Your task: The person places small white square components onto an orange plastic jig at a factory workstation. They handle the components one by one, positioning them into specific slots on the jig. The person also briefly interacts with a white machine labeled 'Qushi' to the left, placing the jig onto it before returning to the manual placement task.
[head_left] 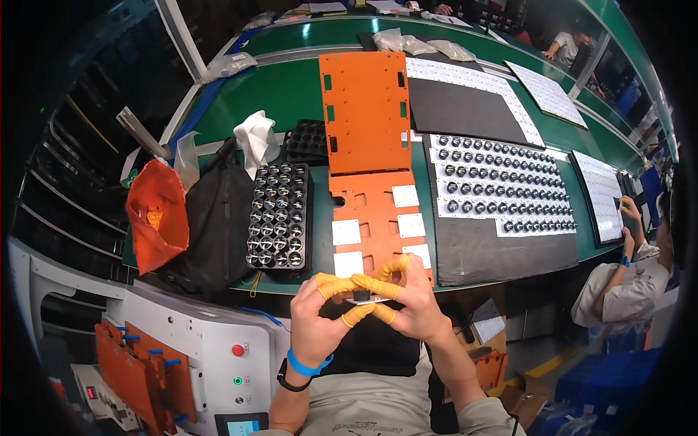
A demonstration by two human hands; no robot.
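Left hand (318, 320): yellow-sheathed fingertips (356, 315) are pinching a small black cylindrical part (362, 296) with a pale base;
Right hand (414, 302): yellow-sheathed fingertips (384, 313) are pinching its other side;
Black part: is sitting between both hands, near a flat orange two-panel board (363, 145) bearing white square plates (406, 196).

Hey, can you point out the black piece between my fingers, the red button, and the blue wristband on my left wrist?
Black piece (361, 296): head view, middle of its dark side.
Red button (238, 350): head view, centre of its round cap.
Blue wristband (302, 368): head view, on its strap.
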